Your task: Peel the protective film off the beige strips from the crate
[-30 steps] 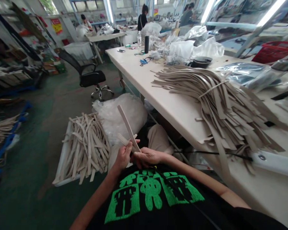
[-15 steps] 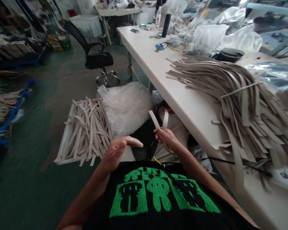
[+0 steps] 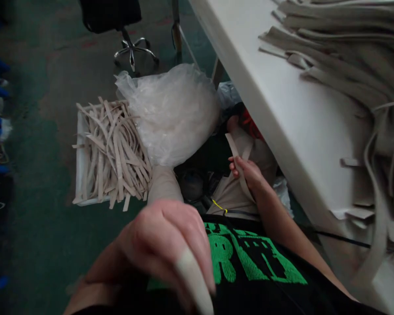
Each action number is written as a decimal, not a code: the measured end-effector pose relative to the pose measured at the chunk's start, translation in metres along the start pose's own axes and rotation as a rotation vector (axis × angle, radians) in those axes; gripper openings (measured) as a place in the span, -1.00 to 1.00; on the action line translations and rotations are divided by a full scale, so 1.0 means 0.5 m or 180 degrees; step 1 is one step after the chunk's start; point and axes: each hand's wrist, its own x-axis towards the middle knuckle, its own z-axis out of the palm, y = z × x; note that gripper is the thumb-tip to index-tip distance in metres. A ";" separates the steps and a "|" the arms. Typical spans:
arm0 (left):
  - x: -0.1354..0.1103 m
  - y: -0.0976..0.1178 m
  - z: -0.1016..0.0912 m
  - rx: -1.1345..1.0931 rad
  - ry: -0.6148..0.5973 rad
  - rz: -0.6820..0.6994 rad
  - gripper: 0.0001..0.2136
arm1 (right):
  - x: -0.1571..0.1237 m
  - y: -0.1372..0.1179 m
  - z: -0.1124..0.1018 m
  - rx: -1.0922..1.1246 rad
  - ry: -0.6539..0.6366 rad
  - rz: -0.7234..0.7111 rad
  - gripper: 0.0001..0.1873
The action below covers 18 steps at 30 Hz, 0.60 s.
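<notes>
My left hand (image 3: 164, 243) is raised close to the camera and blurred, fingers curled, a pale cover on one fingertip; nothing shows in its grip. My right hand (image 3: 248, 171) is lower, near my lap by the table edge, closed on a beige strip (image 3: 233, 151) that sticks up out of the fist. A large heap of beige strips (image 3: 357, 57) lies on the white table (image 3: 282, 122) to my right. On the floor to the left, a white tray (image 3: 80, 175) holds several more strips (image 3: 113, 153).
A crumpled clear plastic bag (image 3: 175, 111) sits on the floor beside the tray. The base of a black office chair (image 3: 131, 46) stands farther back on the green floor. A black cable (image 3: 344, 240) runs under the table edge.
The view tilted down. My left hand let go of the strip and rose toward the camera. My right hand carried the strip rightward and down toward the table edge.
</notes>
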 end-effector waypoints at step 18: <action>-0.061 -0.542 -0.456 0.2458 0.3067 -0.3631 -0.75 | 0.012 0.011 0.017 -0.0258 -0.0641 0.0478 -0.42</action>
